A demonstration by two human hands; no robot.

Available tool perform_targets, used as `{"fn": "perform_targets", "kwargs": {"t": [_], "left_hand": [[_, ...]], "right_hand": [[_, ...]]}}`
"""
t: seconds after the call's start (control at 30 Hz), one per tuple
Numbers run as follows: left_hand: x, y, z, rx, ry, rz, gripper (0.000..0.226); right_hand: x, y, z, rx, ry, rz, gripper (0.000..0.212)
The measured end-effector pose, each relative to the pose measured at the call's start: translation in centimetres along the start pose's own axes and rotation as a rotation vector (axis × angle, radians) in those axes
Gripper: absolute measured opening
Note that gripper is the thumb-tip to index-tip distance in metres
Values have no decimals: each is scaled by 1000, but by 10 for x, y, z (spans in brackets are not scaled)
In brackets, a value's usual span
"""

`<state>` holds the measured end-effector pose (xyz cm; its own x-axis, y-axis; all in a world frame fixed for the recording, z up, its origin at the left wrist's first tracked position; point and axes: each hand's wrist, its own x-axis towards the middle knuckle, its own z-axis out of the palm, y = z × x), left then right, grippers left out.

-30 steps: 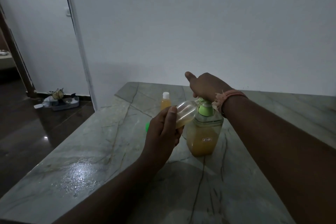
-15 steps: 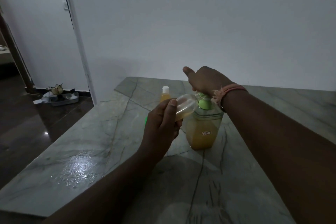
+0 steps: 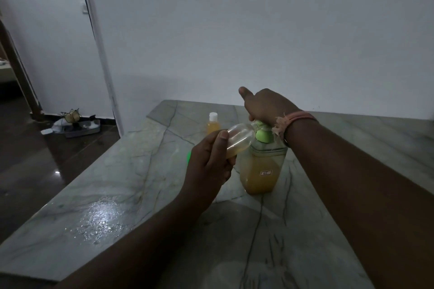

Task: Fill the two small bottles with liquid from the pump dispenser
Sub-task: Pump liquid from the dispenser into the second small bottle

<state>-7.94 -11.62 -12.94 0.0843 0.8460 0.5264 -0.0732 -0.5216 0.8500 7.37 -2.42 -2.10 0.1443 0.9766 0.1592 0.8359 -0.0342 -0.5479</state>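
On counter [image 3: 131, 195]: pump [image 3: 260, 169], capped bottle [image 3: 213, 123] behind
Left hand [image 3: 209, 166]: grips tilted bottle [image 3: 239, 139] at spout
Right hand [image 3: 265, 105]: presses pump head, fingers hidden

Both forearms reach forward, the left hand [image 3: 209, 159] curled in a grip with its thumb laid along the top, the right hand [image 3: 266, 107] bent down at the wrist, palm pressing, thumb pointing away.

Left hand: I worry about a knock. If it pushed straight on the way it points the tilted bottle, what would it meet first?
The left hand aims its small bottle at the pump dispenser, whose green pump head, under the right hand, would likely be met first; depth is unclear.
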Motion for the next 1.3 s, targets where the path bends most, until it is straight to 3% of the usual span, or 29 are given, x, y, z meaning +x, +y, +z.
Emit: {"fn": "perform_targets", "kwargs": {"t": [0.33,0.47,0.8,0.97,1.3], "left_hand": [[-4,5,1,2,-14,-24,38],[-2,3,0,5,1,-29,33],[-6,6,1,8,-24,-36,34],[-1,3,1,4,-15,-28,31],[-5,6,1,19,-29,-33,40]], "right_hand": [[-2,-6,-5,-106,-51,-4,65],[-1,0,-1,-3,14,6,77],[-8,-3,-7,-37,-33,-7,74],[-1,3,2,59,94,-17,77],[-3,-4,-4,-56,-42,-9,73]]}}
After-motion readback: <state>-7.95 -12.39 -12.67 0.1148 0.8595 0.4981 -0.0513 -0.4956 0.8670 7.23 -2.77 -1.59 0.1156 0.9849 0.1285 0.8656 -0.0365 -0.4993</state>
